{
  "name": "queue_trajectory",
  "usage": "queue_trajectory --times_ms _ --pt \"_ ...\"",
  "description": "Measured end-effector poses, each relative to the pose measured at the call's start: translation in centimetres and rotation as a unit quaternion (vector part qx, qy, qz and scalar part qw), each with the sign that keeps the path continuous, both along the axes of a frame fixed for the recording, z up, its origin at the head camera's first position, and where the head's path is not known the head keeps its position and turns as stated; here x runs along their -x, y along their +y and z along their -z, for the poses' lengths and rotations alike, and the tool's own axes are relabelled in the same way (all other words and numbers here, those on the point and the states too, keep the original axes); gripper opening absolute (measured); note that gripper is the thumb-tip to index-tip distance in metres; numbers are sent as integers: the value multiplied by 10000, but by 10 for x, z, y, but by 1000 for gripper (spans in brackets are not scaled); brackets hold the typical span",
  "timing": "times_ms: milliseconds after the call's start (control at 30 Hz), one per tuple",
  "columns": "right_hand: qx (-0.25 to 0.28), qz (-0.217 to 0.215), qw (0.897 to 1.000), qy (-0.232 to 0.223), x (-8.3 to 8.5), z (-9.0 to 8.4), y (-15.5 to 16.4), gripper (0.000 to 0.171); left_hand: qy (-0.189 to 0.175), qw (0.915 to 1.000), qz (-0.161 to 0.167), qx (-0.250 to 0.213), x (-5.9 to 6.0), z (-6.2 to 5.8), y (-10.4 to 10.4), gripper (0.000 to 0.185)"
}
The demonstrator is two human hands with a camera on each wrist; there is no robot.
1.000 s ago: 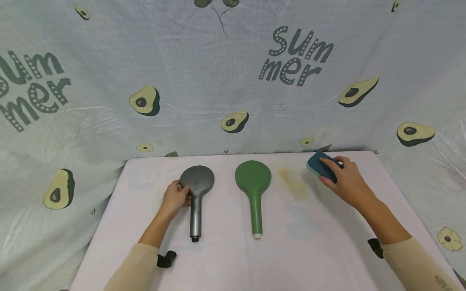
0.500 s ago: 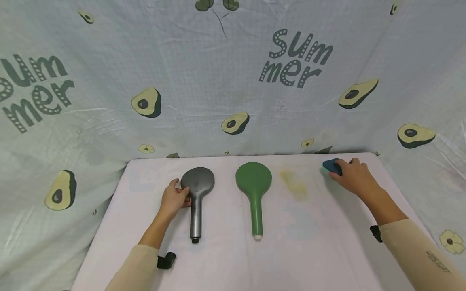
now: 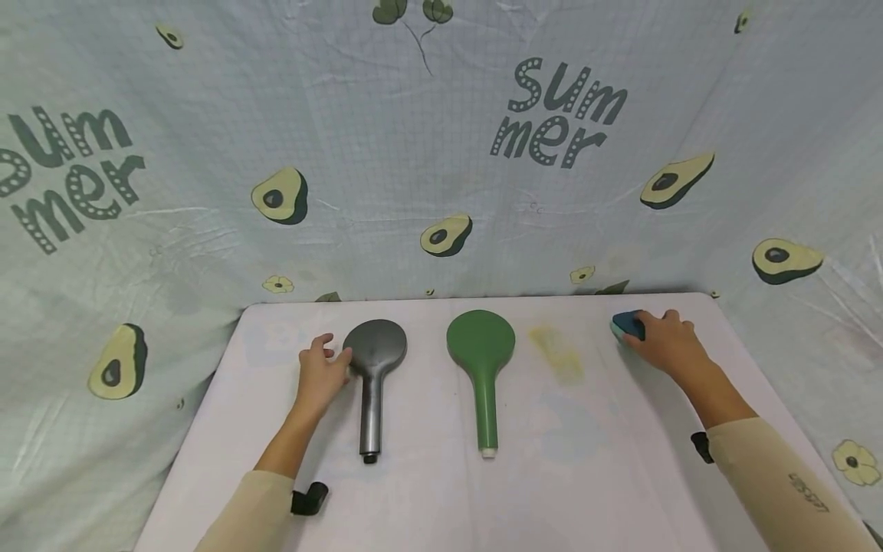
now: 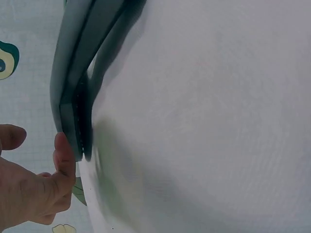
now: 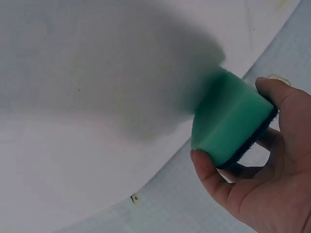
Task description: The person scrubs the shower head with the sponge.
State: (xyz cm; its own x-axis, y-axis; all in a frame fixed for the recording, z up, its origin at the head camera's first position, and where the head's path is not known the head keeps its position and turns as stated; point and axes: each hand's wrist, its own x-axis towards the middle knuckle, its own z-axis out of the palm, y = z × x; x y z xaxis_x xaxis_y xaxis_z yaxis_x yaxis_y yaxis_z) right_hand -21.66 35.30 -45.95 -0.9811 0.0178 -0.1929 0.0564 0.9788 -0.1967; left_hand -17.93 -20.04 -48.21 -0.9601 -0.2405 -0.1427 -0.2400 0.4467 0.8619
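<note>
Near the front edge of the tabletop both forearms come in, each in a beige sleeve with a dark strap at the wrist. Further in, the grey shower head lies flat left of the middle, its handle pointing at the front edge and its round face toward the far edge. The left hand rests just beside the round face, fingers loosely spread and holding nothing; the left wrist view shows the thumb tip just beside the head's rim, though contact cannot be told. The green shower head lies parallel to the grey one, near the middle, apart from both hands. Beyond it, toward the right, a yellowish stain marks the tabletop. Close to the far right corner the right hand grips a sponge, green foam with a dark scouring layer, thumb and fingers curled round its sides. Behind the far edge hangs an avocado-print cloth.
</note>
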Motion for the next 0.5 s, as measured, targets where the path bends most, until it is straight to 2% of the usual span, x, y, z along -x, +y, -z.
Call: queue_trajectory --times_ms 300,500 --pt "212 30 9997 91 -11 16 0 73 686 9964 286 404 -1 -16 -2 54" --pt "482 92 9985 239 -22 21 0 75 809 9915 674 762 -5 -28 1 61"
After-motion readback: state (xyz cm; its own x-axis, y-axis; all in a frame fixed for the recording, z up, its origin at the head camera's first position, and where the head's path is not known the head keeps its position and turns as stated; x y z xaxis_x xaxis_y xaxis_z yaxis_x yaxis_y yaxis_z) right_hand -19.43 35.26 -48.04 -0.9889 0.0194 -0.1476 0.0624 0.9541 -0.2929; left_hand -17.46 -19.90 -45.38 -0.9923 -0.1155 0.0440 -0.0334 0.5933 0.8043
